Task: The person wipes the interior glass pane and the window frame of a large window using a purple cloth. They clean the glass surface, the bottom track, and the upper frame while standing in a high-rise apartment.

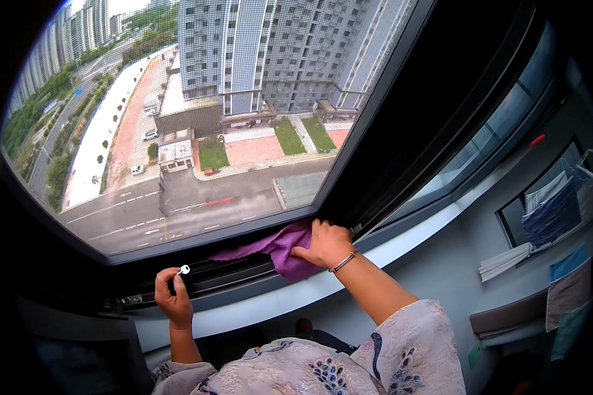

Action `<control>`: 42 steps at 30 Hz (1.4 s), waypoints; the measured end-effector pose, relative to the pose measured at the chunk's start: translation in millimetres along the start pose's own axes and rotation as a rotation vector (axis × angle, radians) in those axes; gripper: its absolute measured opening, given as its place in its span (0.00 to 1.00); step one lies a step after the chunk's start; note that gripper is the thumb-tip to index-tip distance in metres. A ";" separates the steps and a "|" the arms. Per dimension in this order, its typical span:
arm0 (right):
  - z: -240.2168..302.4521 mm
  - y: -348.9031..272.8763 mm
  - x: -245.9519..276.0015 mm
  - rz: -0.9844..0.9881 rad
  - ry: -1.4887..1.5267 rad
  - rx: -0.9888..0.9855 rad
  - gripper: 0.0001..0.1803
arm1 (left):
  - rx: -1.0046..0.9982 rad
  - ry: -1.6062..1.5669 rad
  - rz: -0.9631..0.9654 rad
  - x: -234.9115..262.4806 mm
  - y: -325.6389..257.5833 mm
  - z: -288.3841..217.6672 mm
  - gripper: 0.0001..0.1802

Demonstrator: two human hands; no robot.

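At the lower left, my left hand is closed, with a small silvery key pinched between thumb and fingers. Its rounded pale head sticks out past the fingertips. My right hand is at the window's bottom corner, closed on a bunched purple cloth. The cloth lies against the dark window frame and track, its thin end trailing left along the bottom rail. Part of the cloth is hidden under my right fingers.
A mesh screen fills the window, with buildings and a road far below. A pale sill curves along the near side of the track. Cloths hang on the right, above a brown-edged ledge. A dark sash stands at the right.
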State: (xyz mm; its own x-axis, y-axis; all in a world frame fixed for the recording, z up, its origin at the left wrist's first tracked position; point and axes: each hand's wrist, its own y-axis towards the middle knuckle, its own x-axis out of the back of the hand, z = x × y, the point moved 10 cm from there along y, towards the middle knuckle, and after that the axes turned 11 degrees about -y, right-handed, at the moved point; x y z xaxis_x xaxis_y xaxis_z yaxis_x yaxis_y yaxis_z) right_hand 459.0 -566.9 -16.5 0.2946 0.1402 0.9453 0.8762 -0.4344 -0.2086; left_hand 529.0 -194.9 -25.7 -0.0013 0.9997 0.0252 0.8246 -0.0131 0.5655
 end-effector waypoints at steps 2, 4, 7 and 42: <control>-1.9 3.2 3.6 -0.016 0.117 0.051 0.55 | 0.034 -0.072 -0.026 6.3 -2.4 5.1 0.05; 2.7 -0.5 5.6 -0.025 0.168 0.093 0.56 | 0.054 -0.135 -0.064 13.9 -4.6 7.3 0.05; 20.6 -18.0 11.3 -0.091 0.253 0.138 0.56 | 0.071 -0.205 -0.081 23.5 -11.6 7.7 0.06; 23.5 -8.2 0.1 -0.329 0.287 0.213 0.13 | 0.066 0.052 -0.252 89.7 -46.5 8.0 0.05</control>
State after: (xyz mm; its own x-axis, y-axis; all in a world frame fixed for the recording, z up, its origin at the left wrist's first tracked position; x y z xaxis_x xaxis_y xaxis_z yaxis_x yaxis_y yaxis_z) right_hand 460.7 -542.4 -20.6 -0.1025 -0.0249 0.9944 0.9726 -0.2124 0.0949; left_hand 495.0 -104.4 -56.3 -0.2393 0.9687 -0.0665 0.8297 0.2396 0.5041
